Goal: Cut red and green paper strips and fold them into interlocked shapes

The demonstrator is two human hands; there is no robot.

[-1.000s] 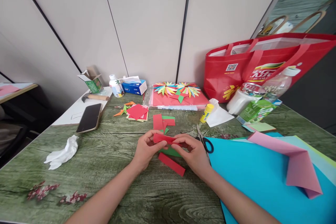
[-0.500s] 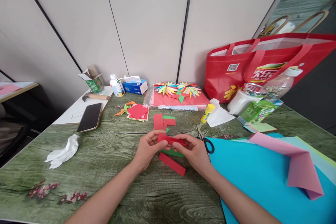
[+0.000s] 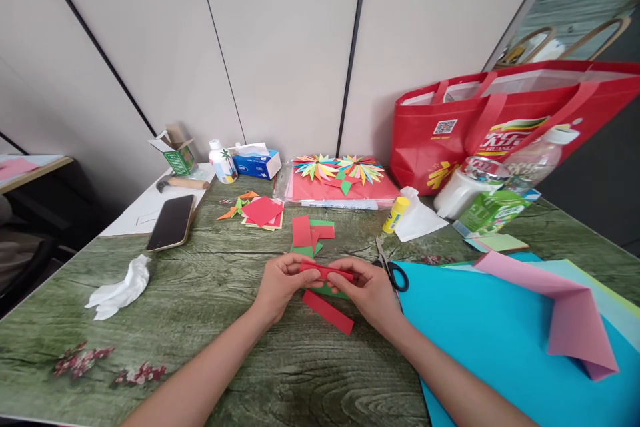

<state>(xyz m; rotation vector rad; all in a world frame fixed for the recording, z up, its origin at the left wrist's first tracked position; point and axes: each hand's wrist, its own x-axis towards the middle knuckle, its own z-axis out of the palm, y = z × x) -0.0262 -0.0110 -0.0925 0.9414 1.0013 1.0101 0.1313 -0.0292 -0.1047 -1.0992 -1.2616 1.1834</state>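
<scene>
Both hands are in my feed, close together over the middle of the tabletop [image 3: 190,307], sharing one folded red paper [image 3: 327,271]. Left hand [image 3: 277,285]: fingers pinched narrow on the paper's left end, thumb on the near side. Right hand [image 3: 371,288]: same narrow pinch, right end, thumb nearly meeting the other one. I can't tell how many layers the fold has; fingers cover much of it.

Green paper [image 3: 326,290] shows just below, partly hidden by the hands. Loose red strip [image 3: 328,312] lies slanted on the near side. Beyond the hands I get a small pile of red and green pieces [image 3: 301,231], overlapping. Scissors [image 3: 399,275] sit just beside the right hand, black handle at the edge of a big blue sheet [image 3: 450,333], with a folded pink paper [image 3: 580,327] on top of the sheets there.

Farther back: yellow glue stick [image 3: 396,215] upright near a white tissue [image 3: 420,221]. Off left, phone [image 3: 171,223] and crumpled tissue [image 3: 120,287], both well apart from the hands.
</scene>
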